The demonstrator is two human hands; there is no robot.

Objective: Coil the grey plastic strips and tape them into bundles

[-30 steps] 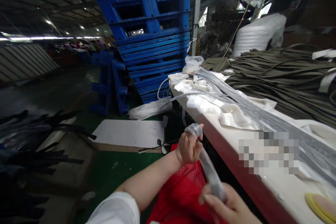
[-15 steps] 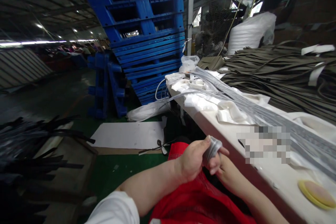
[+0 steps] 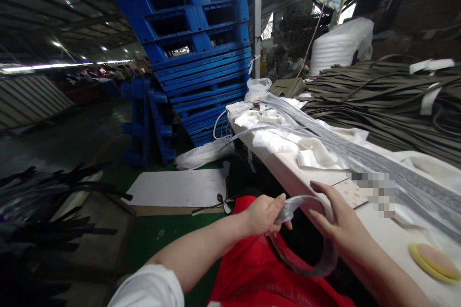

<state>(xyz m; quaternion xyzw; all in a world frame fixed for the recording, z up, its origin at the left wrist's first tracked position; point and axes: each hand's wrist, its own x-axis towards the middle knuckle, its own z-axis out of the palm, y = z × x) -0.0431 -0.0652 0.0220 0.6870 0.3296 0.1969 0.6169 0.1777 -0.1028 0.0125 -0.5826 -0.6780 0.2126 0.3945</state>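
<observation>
My left hand [image 3: 264, 215] pinches one end of a grey reflective strip [image 3: 306, 264] just left of the white table's edge [image 3: 288, 177]. The strip curves in a loop from that hand, over my right hand [image 3: 338, 223] and down across my red lap. My right hand is inside the loop with its fingers spread, the strip lying against its palm and wrist. A long bundle of the same grey strips [image 3: 360, 158] lies along the table beyond both hands.
White foam pieces [image 3: 317, 156] lie on the table, a yellow disc [image 3: 434, 261] at its near right. Dark olive straps [image 3: 389, 100] are heaped at the back right. Blue pallets [image 3: 201, 48] stand behind. A white board [image 3: 180, 187] and black strips [image 3: 43, 206] lie on the floor.
The hands met in front of me with the strip bunched, then parted. The strip now hangs as a wide loop, and my right hand has spread inside it.
</observation>
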